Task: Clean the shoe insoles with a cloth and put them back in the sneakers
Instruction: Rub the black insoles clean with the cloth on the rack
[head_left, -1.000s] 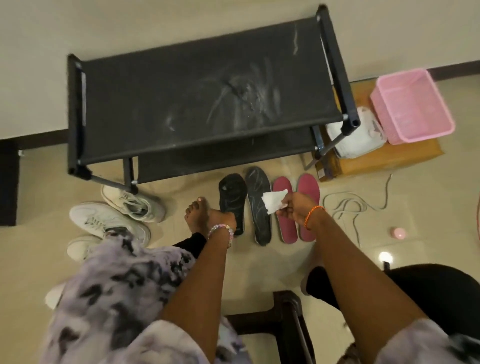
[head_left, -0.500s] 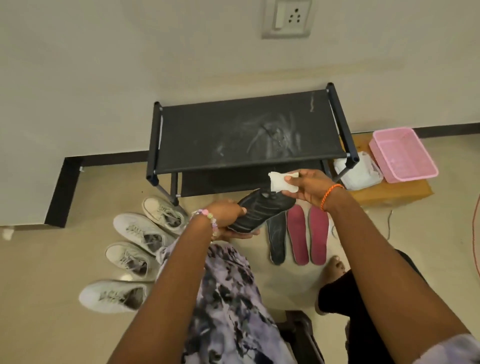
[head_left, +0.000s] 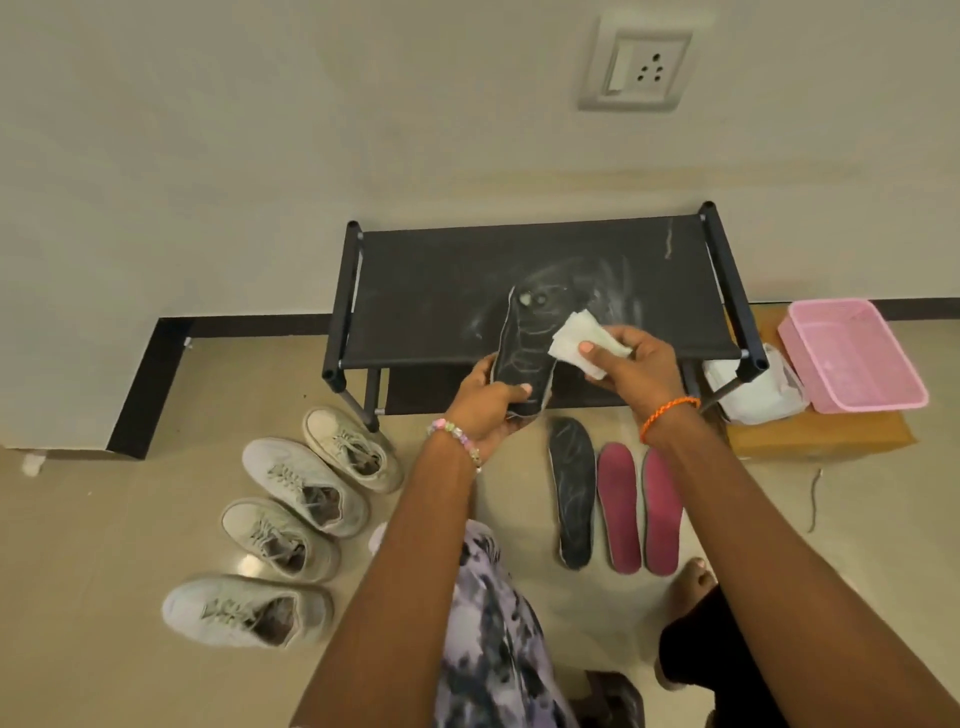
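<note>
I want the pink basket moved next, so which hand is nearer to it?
Right. The right hand, gripping the white cloth, is over the shoe rack toward the pink basket; the left hand holds the black insole farther away.

4 sneakers (head_left: 306, 486), 4 insoles (head_left: 571, 499) – 2 black, 2 pink

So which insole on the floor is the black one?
Find the black shoe rack by the wall. On the floor in front of it lie three insoles in a row. The black insole is the leftmost, beside two pink insoles.
</note>
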